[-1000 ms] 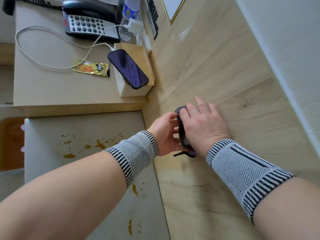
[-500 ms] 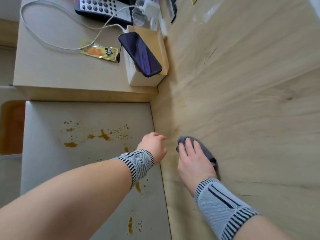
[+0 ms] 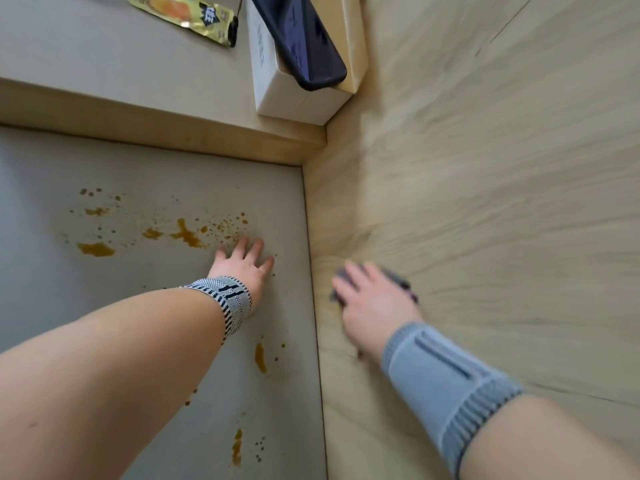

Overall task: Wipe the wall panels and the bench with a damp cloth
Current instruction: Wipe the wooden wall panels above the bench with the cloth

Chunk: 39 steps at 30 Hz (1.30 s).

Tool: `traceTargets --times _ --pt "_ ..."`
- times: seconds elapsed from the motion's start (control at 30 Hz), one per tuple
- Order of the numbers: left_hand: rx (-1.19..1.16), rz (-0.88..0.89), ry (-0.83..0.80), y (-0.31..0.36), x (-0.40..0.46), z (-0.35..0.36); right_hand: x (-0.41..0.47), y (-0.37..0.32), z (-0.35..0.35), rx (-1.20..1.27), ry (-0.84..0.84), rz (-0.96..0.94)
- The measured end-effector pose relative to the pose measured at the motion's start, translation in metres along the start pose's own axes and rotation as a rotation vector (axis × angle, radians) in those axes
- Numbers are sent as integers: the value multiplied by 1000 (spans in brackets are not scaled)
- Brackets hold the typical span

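pressing cloth (image 3: 398, 277) flat, right hand (image 3: 372, 303), orientation blurred.

Pale side table (image 3: 104, 64), soft daylight

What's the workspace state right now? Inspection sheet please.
Surface: grey bench carries orange-brown stains.
Job's things: dark cloth pressed on wood wall panel, low, near the bench corner.
Clutter: dark phone lies on white box; yellow sachet on the side table.
Hands: left hand flat on bench; right hand presses cloth, blurred.
Cables: nothing seen.
Surroundings: nothing seen beyond the panel.
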State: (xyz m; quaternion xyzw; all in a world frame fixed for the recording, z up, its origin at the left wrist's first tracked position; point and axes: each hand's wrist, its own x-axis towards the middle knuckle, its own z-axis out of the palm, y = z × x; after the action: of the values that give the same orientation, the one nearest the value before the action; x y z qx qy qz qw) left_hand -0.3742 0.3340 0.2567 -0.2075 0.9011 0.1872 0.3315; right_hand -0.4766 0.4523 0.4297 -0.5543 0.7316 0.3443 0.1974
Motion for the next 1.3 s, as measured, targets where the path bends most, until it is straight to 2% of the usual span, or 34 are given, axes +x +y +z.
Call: traceTargets --times 0.03,0.07,0.1,0.17,0.2,0.3,0.33,0.4,0.5,0.57,0.63,0.73,0.77,0.8,0.87,0.93,1.0,1.03,1.17,1.23,1.3 --pt "-11 -7 -5 1 1 1 12 8 -16 68 82 112" --pt "-19 -11 -10 0 1 2 24 16 -29 -5 162 166" --pt "-22 -8 -18 0 1 3 32 20 -34 -179 178 144" --pt "-21 4 -22 -2 1 2 29 14 -34 -371 95 36" --pt "-20 8 -23 -2 0 2 23 6 -19 -362 47 -13" --pt "-19 18 -24 -2 1 1 -2 -20 28 -269 -257 -226" --pt "-17 16 -18 -2 1 2 -1 -19 30 -224 -271 -235" --pt "-24 22 -8 -3 1 3 24 -7 18 -145 -200 -124" --pt "-32 40 -5 -4 1 6 72 12 -9 -380 52 -29" --pt "-29 38 -5 -4 1 6 83 17 -12 -377 108 40" --pt "-31 41 -1 -5 0 3 69 2 5 -312 21 -38" --pt "-41 51 -1 -5 -1 2 30 -28 49 -307 -330 -304" --pt "-46 47 -1 -4 0 4 28 -29 56 -295 -398 -350" --pt "-46 40 3 -4 1 5 36 -25 56 -242 -389 -334" --pt "-39 41 10 -5 2 6 64 -15 43 -110 -337 -185" --pt "-41 51 -1 -5 1 5 90 -7 29 -191 -119 -149" --pt "-39 52 -16 -5 1 3 98 -10 26 -290 -23 -190" --pt "-37 53 -16 -6 1 2 95 -17 33 -310 -41 -217" --pt "-46 60 -18 -6 2 1 62 -39 58 -330 -353 -409" --pt "-55 65 -19 -7 2 3 79 -27 45 -352 -345 -376" --pt "-67 79 -10 -8 2 3 108 -17 29 -372 -188 -279"
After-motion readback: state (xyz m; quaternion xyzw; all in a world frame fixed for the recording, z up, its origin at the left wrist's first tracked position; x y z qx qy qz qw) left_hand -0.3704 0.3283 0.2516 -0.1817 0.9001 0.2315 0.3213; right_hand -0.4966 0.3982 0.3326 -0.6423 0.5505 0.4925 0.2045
